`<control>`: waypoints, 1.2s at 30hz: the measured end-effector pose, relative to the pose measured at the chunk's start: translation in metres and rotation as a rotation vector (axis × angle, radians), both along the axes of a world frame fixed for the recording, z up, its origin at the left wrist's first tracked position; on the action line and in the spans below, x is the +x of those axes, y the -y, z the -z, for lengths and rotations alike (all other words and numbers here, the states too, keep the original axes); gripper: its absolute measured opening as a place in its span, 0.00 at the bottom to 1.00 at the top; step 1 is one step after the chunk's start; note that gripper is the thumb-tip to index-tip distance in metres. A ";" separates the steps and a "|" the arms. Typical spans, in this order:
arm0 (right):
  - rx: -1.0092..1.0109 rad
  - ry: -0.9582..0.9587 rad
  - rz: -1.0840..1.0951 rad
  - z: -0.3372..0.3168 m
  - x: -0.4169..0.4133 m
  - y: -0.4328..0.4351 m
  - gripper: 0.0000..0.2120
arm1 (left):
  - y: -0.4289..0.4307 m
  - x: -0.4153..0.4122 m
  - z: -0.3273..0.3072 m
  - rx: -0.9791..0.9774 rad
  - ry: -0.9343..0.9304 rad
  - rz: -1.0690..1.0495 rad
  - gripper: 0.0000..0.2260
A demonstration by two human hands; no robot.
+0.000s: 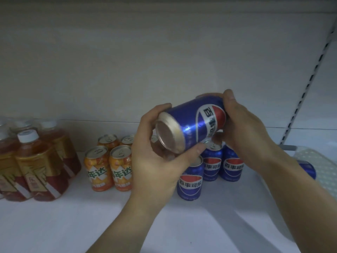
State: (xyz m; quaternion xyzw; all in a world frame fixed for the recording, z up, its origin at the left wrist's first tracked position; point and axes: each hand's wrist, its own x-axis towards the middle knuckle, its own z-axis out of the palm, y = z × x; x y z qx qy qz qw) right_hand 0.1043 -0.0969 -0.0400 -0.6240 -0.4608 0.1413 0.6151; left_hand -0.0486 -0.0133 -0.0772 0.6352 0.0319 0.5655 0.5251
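A blue cola can lies tilted on its side in the air above the white shelf, its concave bottom facing me. My left hand grips the bottom end, thumb over the top and fingers curled underneath. My right hand grips the far end, which it hides. Below them three more blue cola cans stand upright on the shelf, partly covered by my hands.
Several orange soda cans stand left of the blue ones. Amber tea bottles with white caps fill the far left. At the right edge a white perforated basket holds another blue can. A slotted upright rises at the right.
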 end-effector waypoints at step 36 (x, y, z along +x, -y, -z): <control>-0.214 0.541 0.305 -0.012 0.028 0.046 0.19 | 0.004 0.031 0.040 0.150 -0.601 -0.055 0.23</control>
